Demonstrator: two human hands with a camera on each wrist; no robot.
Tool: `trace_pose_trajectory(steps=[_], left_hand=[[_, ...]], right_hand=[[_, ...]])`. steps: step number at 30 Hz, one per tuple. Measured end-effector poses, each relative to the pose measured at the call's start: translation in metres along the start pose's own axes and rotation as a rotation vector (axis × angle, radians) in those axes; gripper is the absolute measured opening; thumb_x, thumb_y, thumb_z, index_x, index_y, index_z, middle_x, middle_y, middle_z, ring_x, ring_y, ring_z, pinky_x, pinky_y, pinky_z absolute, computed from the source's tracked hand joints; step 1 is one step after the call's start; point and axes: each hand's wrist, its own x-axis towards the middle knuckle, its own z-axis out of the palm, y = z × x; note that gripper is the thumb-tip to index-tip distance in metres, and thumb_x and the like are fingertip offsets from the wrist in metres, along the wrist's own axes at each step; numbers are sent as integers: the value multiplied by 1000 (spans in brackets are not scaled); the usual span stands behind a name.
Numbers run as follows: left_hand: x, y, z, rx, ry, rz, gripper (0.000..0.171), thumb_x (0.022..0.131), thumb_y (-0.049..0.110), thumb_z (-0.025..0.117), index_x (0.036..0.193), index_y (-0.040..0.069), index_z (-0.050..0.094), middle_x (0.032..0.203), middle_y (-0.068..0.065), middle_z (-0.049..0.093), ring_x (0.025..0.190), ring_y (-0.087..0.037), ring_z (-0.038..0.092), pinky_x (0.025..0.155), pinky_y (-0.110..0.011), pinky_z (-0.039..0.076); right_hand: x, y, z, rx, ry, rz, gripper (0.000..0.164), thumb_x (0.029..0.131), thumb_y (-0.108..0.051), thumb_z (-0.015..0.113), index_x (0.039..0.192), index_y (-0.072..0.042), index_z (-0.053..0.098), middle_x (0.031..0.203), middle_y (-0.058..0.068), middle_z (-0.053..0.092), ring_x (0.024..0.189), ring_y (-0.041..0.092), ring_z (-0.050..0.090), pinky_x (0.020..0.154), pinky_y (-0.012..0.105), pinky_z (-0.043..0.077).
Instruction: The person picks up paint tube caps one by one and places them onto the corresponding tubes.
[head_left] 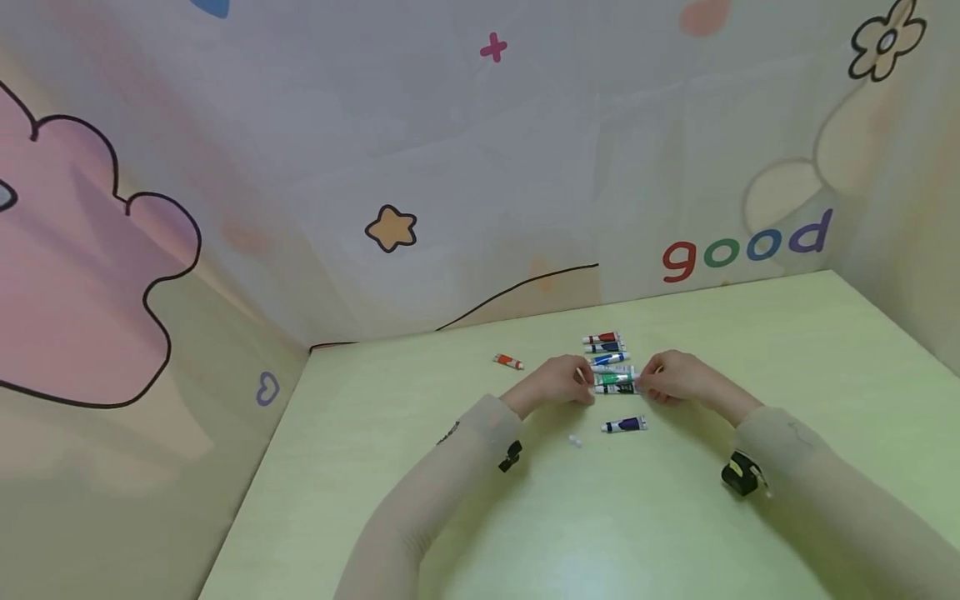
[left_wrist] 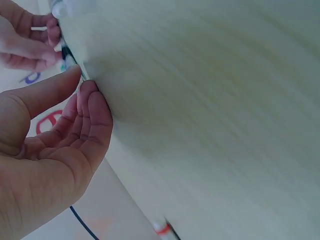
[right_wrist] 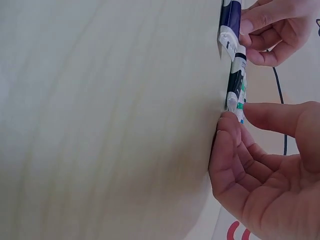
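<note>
Several small paint tubes lie stacked in a row on the table. At its near end, a black paint tube [head_left: 617, 389] lies beside a green paint tube [head_left: 615, 378]. My left hand [head_left: 567, 379] pinches the black tube's cap end between thumb and fingertips; in the left wrist view the left hand [left_wrist: 65, 130] largely hides that end. Opposite, my right hand [head_left: 675, 377] holds the crimped end. Seen from the right wrist, the thumb of the right hand [right_wrist: 265, 165] lies close to the green tube's end, and the black tube [right_wrist: 237, 80] runs between both hands.
Nearer than the row lies a purple paint tube [head_left: 624, 425], with small white pieces [head_left: 574, 441] to its left. An orange paint tube [head_left: 508, 362] lies apart at the left. Beyond the row is a red tube [head_left: 602, 337]. A printed cloth [head_left: 480, 167] hangs behind the table.
</note>
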Motion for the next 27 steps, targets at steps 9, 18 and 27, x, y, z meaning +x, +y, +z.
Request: trace_pose_trajectory(steps=[9, 18, 27], left_hand=[[-13, -18, -29, -89, 20, 14, 18, 93, 9, 72, 109, 3, 66, 88, -2, 61, 77, -13, 55, 68, -22, 46], [-33, -45, -54, -53, 108, 47, 20, 93, 9, 71, 111, 1, 66, 94, -4, 64, 85, -15, 57, 74, -26, 45], [-53, -47, -30, 103, 113, 142, 12, 95, 12, 71, 104, 5, 67, 90, -1, 66, 79, -10, 57, 72, -23, 46]], right_hand=[[-3, -2, 1, -13, -32, -17, 24, 103, -16, 53, 112, 6, 55, 83, 8, 59, 66, 17, 51, 61, 30, 46], [-12, -7, 5, -150, -57, -152, 17, 102, -15, 54, 107, 0, 61, 90, 9, 60, 79, 22, 52, 67, 33, 44], [-33, -10, 14, -179, -66, -191, 10, 95, -13, 68, 101, -6, 64, 91, 5, 63, 80, 21, 53, 70, 36, 47]])
